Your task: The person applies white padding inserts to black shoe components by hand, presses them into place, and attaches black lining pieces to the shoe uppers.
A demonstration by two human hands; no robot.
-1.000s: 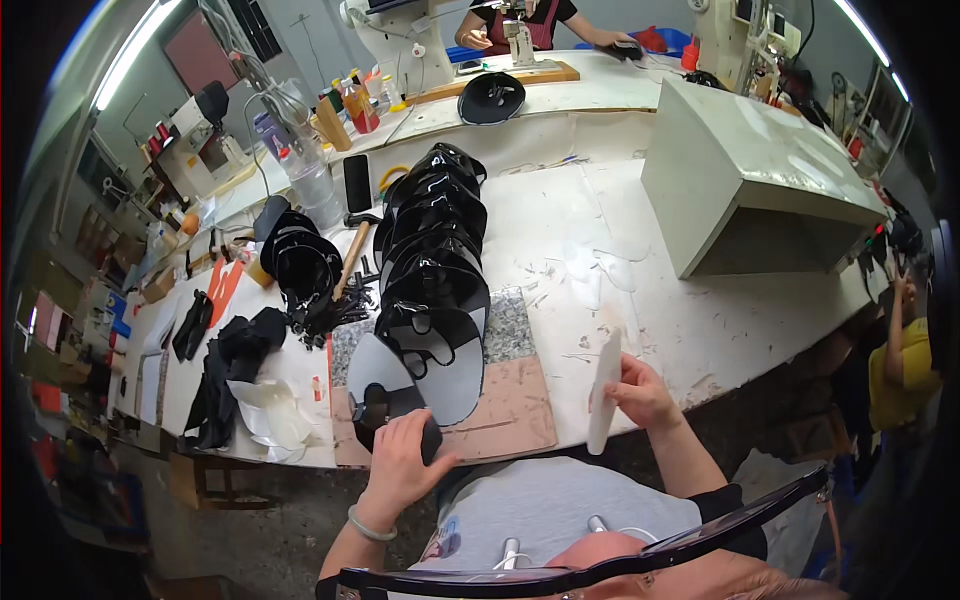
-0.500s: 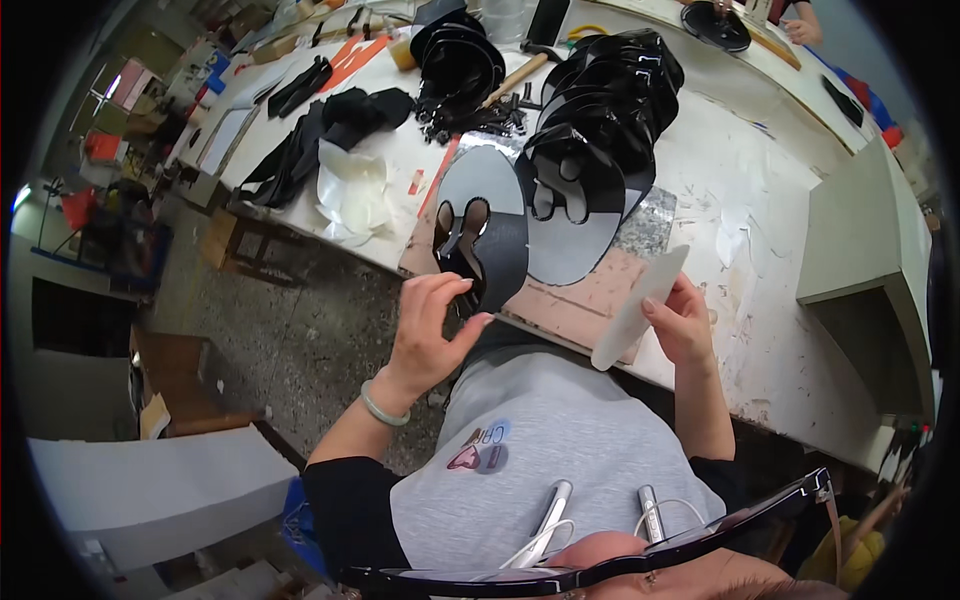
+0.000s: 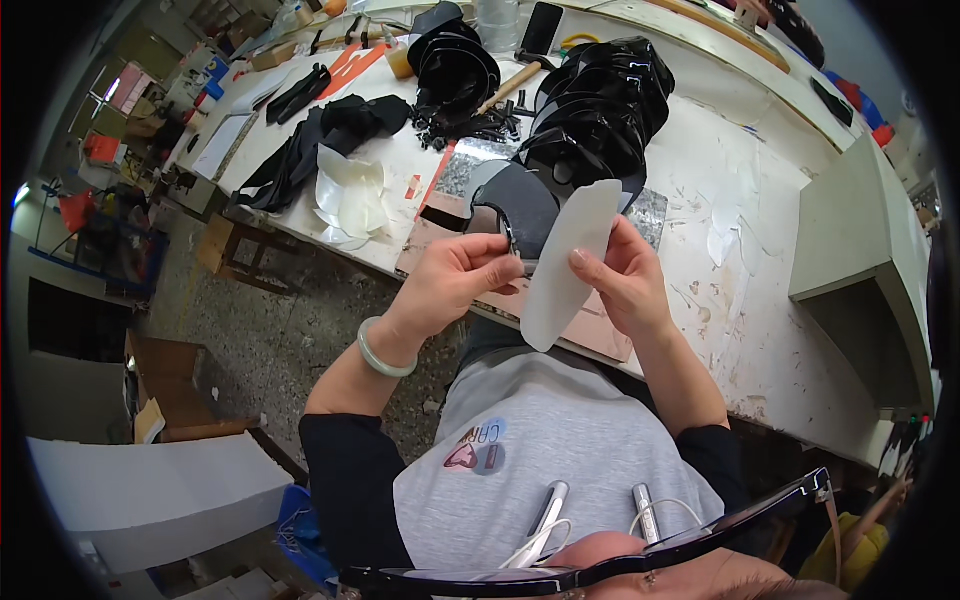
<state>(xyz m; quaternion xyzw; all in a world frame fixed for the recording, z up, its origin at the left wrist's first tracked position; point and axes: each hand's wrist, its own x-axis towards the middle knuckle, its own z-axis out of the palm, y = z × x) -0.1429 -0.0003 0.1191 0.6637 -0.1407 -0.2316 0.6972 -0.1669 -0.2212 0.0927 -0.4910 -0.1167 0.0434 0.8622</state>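
My left hand (image 3: 450, 280) pinches the near edge of a black-and-grey shoe upper (image 3: 528, 208) with a shiny trim, lifted just in front of the table edge. In my right hand (image 3: 632, 285) is a thin white strip (image 3: 572, 265), long and rounded at the ends, gripped between thumb and fingers. The strip is slanted beside the upper and hides part of its right side. Beyond both hands stands a row of glossy black shoe uppers (image 3: 600, 115), packed one against another.
A pinkish board (image 3: 600, 335) lies at the table's near edge. Further back are a second stack of black pieces (image 3: 450, 70), a hammer (image 3: 512, 85) and small black bits (image 3: 465, 130). White scraps (image 3: 352, 195) and black cloth (image 3: 330, 135) lie left; a grey box-like housing (image 3: 850, 230) stands right.
My left hand has taken hold of the shoe upper, which is now tilted and bent. My right hand has brought the white strip leftward, close to the upper.
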